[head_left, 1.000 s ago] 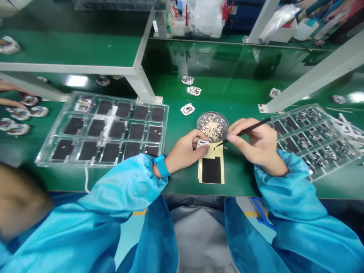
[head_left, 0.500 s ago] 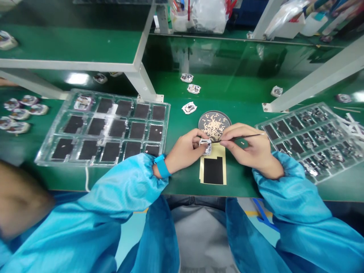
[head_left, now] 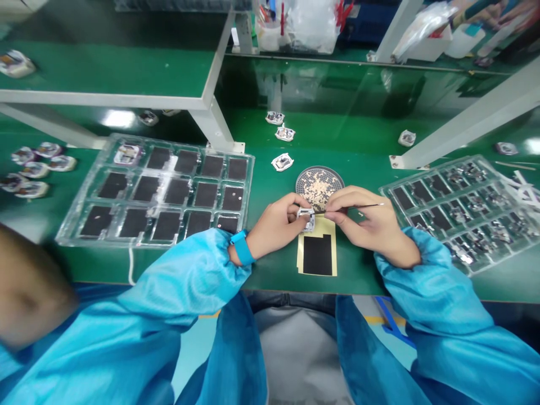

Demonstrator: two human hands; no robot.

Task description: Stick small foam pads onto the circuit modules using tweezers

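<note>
My left hand [head_left: 282, 220] is closed on a small white device housing [head_left: 309, 220] with inner parts showing, gripped between thumb and fingers. In my right hand [head_left: 363, 216] is a thin dark tool, apparently tweezers [head_left: 371, 205], pinched and lying nearly level. Its tip meets the upper right side of the housing; the exact contact is too small to make out. Just behind both hands sits a round grey dish [head_left: 300, 183] holding many tiny tan pieces [head_left: 318, 184]. Below the housing, a yellow sheet [head_left: 300, 261] with a black rectangle [head_left: 317, 256] lies on the green table.
To the left is a clear compartment tray [head_left: 248, 185] with black pads and one housing [head_left: 126, 154]. Another tray [head_left: 498, 261] with metal parts stands right. Several housings [head_left: 282, 162] lie behind the dish. Shelf legs [head_left: 215, 126] rise nearby; another person's arm [head_left: 34, 287] is at left.
The view has shifted slightly. My hands keep the same hold, and the tool's rear end is tilted a little lower and sits further left.
</note>
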